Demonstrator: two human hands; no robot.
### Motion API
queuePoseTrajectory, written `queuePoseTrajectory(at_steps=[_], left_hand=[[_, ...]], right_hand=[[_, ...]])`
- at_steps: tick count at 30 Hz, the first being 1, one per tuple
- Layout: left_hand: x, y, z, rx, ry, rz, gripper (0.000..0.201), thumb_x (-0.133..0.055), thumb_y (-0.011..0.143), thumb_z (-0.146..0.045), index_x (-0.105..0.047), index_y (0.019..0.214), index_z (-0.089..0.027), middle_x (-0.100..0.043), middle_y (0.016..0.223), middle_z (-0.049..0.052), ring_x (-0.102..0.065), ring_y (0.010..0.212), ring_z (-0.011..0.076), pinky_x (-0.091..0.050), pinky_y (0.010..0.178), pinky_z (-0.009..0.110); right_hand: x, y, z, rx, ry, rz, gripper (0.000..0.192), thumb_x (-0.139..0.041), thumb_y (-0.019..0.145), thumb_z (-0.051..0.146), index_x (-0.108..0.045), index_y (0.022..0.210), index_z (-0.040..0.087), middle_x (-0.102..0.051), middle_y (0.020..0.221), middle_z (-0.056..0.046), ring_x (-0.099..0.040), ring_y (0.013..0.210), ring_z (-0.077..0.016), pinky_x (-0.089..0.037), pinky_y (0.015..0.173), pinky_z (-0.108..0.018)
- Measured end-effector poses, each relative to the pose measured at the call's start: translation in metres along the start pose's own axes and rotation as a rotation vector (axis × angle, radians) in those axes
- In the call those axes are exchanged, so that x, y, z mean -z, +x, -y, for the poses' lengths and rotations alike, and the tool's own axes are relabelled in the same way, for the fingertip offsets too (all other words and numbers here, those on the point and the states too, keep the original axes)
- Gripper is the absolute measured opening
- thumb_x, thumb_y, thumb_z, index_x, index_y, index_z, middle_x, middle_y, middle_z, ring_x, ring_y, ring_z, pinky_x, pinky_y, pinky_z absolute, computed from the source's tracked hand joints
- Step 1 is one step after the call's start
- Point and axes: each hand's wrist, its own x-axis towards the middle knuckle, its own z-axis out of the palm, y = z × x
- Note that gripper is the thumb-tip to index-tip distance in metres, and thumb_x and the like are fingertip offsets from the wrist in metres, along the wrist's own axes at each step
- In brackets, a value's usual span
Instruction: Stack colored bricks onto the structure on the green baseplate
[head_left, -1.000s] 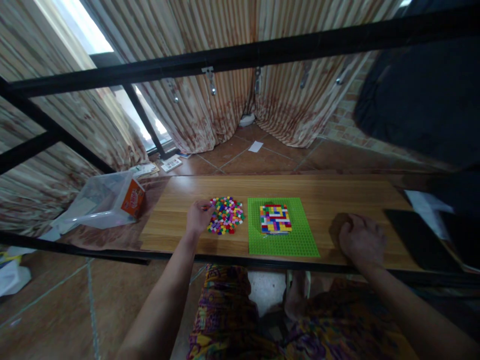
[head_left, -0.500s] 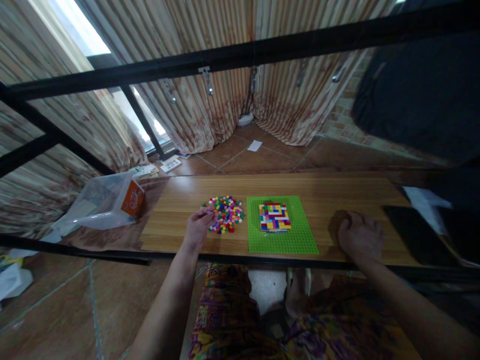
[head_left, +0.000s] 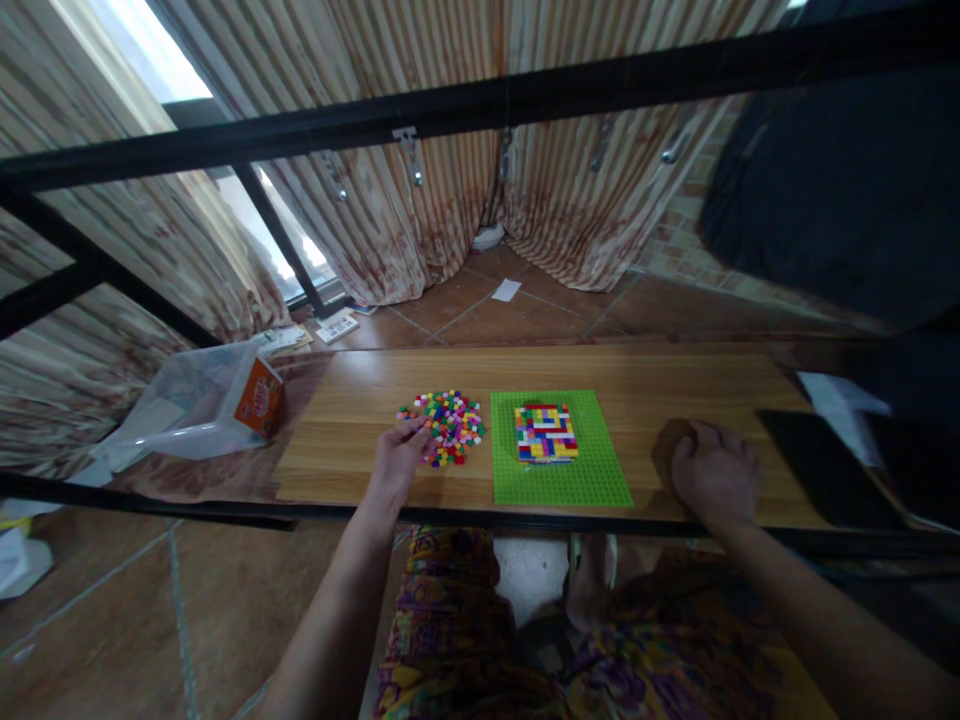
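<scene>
The heap of small multicoloured plastic bricks point(head_left: 446, 427) lies on the wooden surface point(head_left: 360, 400) just left of the green studded baseplate point(head_left: 559, 450), and my left hand point(head_left: 397, 458) sits at its near-left edge, fingers point(head_left: 417, 430) pinched together in the bricks; whether a brick is already between them is too small to tell. My right hand point(head_left: 714, 470) rests well to the right of the baseplate, curled into a loose fist, holding nothing I can see. I judge this the picking step: one brick wants lifting clear, then pressing squarely onto the studs. On the baseplate stands a flat block of red, yellow, blue and white bricks point(head_left: 546, 433). Beyond, at far left, lies a clear plastic bag with an orange box point(head_left: 259, 395).
</scene>
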Motion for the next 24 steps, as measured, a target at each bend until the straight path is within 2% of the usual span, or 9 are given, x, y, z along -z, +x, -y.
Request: queuePoseTrajectory(at_steps=[6,13,19,24], left_hand=[[-0.001,-0.008,-0.009,0.001,0.040,0.034,0.034,-0.075,0.060,-0.039,-0.064,0.083,-0.016,-0.065,0.068,-0.001,-0.062,0.061,0.0123,-0.047,0.057,0.023],[-0.005,-0.010,-0.011,-0.025,0.031,0.062,0.031,-0.068,0.068,-0.044,-0.056,0.078,-0.018,-0.062,0.066,-0.002,-0.056,0.053,0.0101,-0.045,0.050,0.022],[-0.001,-0.006,-0.005,-0.082,-0.040,-0.023,0.034,-0.073,0.062,-0.043,-0.056,0.076,-0.017,-0.056,0.057,-0.005,-0.050,0.047,0.0077,-0.039,0.044,0.019],[-0.002,0.000,0.000,-0.078,0.036,-0.043,0.023,-0.066,0.068,-0.037,-0.058,0.077,-0.017,-0.055,0.057,-0.006,-0.049,0.045,0.0076,-0.039,0.044,0.019]], right_hand=[[0.002,0.000,0.000,0.008,0.012,0.020,0.048,-0.035,0.092,0.030,-0.058,0.128,0.009,-0.057,0.128,-0.023,-0.050,0.114,-0.0370,-0.038,0.090,-0.047],[0.002,0.000,0.001,0.005,-0.001,0.022,0.050,-0.033,0.092,0.031,-0.058,0.129,0.008,-0.057,0.128,-0.022,-0.050,0.113,-0.0383,-0.038,0.089,-0.047],[-0.001,-0.001,-0.001,0.009,0.005,-0.004,0.050,-0.033,0.091,0.031,-0.060,0.127,0.009,-0.059,0.126,-0.022,-0.051,0.113,-0.0393,-0.038,0.089,-0.048],[-0.001,0.000,-0.001,0.011,0.008,-0.016,0.050,-0.033,0.092,0.031,-0.060,0.128,0.010,-0.058,0.127,-0.022,-0.050,0.114,-0.0393,-0.037,0.090,-0.048]])
